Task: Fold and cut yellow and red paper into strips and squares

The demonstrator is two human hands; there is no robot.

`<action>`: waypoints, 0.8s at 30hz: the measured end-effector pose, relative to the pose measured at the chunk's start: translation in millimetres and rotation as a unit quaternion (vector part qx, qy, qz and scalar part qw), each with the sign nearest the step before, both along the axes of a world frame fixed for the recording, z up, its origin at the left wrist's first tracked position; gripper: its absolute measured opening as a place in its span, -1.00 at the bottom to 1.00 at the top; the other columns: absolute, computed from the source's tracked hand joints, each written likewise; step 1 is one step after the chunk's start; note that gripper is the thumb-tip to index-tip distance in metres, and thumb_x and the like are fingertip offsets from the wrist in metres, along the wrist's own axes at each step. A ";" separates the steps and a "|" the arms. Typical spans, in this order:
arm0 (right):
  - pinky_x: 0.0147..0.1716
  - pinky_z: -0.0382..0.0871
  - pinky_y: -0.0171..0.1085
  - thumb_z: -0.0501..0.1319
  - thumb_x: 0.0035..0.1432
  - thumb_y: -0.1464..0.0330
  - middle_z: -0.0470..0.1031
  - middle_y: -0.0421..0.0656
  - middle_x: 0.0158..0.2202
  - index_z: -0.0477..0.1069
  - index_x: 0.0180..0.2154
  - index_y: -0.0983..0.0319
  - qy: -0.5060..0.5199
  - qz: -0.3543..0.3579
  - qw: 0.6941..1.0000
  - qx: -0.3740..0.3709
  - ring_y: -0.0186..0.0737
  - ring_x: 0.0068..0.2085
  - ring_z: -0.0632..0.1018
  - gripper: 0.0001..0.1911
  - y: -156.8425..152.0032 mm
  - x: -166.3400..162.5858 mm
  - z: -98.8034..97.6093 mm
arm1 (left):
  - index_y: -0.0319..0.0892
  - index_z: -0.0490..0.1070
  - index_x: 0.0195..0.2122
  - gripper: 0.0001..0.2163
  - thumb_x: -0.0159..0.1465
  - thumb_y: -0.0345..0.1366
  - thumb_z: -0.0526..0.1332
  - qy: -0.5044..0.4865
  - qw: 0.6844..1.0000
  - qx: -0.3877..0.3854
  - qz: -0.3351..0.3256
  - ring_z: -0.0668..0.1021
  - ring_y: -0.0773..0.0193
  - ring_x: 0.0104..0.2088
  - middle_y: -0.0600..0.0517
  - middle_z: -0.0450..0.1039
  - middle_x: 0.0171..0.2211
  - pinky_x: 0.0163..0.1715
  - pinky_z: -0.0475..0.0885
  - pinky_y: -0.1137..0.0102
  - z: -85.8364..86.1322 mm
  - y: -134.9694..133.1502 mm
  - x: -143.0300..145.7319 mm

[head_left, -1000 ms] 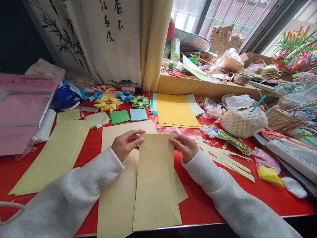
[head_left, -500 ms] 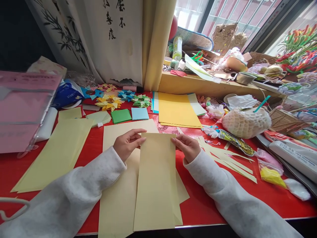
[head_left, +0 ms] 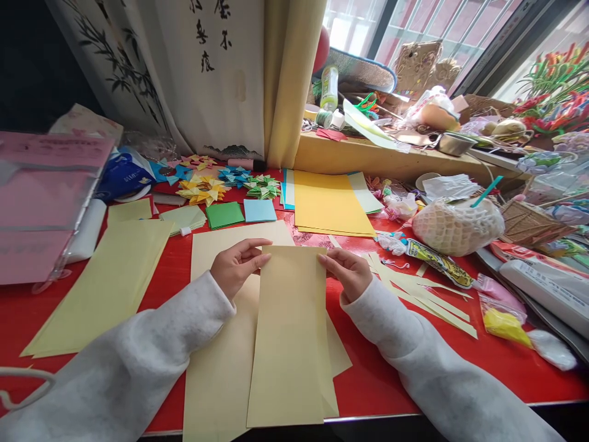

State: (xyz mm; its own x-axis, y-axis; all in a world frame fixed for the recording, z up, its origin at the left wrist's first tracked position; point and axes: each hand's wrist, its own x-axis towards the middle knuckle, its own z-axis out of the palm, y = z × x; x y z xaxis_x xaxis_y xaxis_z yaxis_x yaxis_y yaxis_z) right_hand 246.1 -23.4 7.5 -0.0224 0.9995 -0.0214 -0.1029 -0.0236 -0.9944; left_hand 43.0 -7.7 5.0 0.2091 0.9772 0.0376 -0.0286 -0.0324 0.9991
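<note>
Between my two hands a strip of pale yellow paper (head_left: pixel 289 337) is held up by its top corners, its lower end toward me. My left hand (head_left: pixel 236 267) pinches the upper left corner with thumb and fingers. At the upper right corner, my right hand (head_left: pixel 347 270) pinches the edge the same way. Behind and below the strip lie larger cream sheets (head_left: pixel 216 380) on the red tabletop (head_left: pixel 377 374). Left of my left forearm is a stack of long pale yellow paper strips (head_left: pixel 101 288).
Green paper squares (head_left: pixel 224 215), blue squares (head_left: pixel 260 210) and folded paper rings (head_left: pixel 202 190) lie at the back. Yellow sheets (head_left: pixel 332 199) are beside them. On the right are thin paper offcuts (head_left: pixel 427 294), a netted round object with a straw (head_left: pixel 455 227) and plastic bags (head_left: pixel 506 322).
Almost nothing differs. The lower end of the held paper strip has shifted very slightly; both hands keep their pinch at its top corners.
</note>
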 end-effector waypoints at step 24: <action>-0.37 0.40 -0.24 0.23 -0.17 0.33 0.48 -0.13 -0.37 0.40 -0.30 0.28 0.009 0.141 0.988 -0.065 -0.21 -0.36 0.49 -0.71 -0.1 0.6 -6.4 | -0.21 0.30 -0.22 -0.67 -0.02 -0.24 0.21 -0.029 0.994 -0.089 -0.049 0.49 0.21 -0.36 -0.03 0.45 -0.34 -0.41 0.41 0.33 1.0 1.0 0.3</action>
State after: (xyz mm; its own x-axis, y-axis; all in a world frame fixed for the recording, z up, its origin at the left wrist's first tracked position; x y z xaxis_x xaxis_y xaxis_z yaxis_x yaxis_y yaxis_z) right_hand 246.7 -23.5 1.1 -0.3012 0.9423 -0.1461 -0.0914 -0.1810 -0.9792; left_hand 43.3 -6.7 6.0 0.3053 0.9447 -0.1195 -0.0805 0.1507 0.9853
